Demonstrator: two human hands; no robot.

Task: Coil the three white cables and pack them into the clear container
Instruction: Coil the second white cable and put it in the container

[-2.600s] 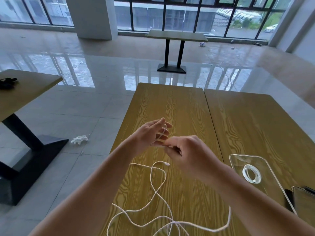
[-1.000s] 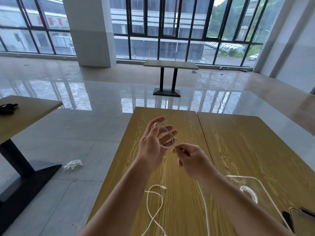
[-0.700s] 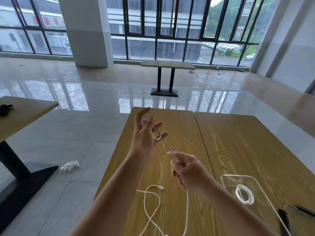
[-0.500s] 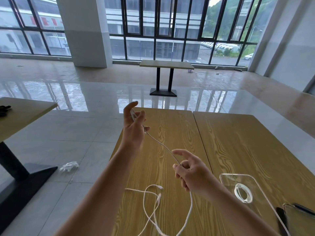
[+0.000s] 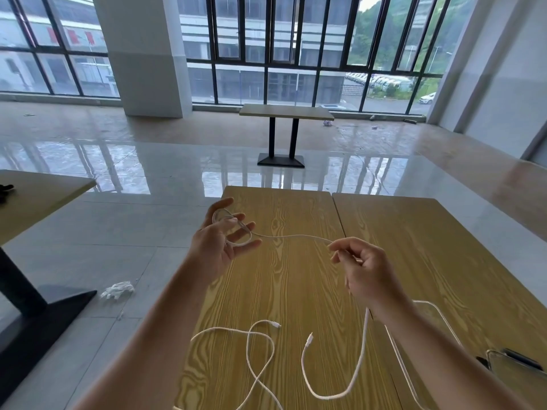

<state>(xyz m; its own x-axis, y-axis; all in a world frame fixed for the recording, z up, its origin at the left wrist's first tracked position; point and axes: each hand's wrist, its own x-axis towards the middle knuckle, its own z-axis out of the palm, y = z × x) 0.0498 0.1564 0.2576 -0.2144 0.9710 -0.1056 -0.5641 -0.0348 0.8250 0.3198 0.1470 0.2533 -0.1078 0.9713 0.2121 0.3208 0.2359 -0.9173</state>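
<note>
My left hand (image 5: 217, 245) is raised above the wooden table (image 5: 296, 279) with a small loop of a white cable (image 5: 296, 236) wound around its spread fingers. The cable runs rightward to my right hand (image 5: 362, 269), which pinches it between thumb and forefinger. Its tail hangs below my right hand and curls on the table, ending in a plug (image 5: 310, 339). A second white cable (image 5: 257, 350) lies loose on the table near me. The clear container (image 5: 438, 313) is at the right, mostly hidden by my right forearm.
A dark phone-like object with a clear case (image 5: 515, 363) lies at the table's right edge. A second table (image 5: 41, 196) stands on the left, another table (image 5: 285, 112) far ahead. Crumpled white litter (image 5: 117, 290) is on the tiled floor.
My hands have moved apart, the right one out to the right, drawing the cable into a long span. The left hand has lowered slightly with a loop on its fingers.
</note>
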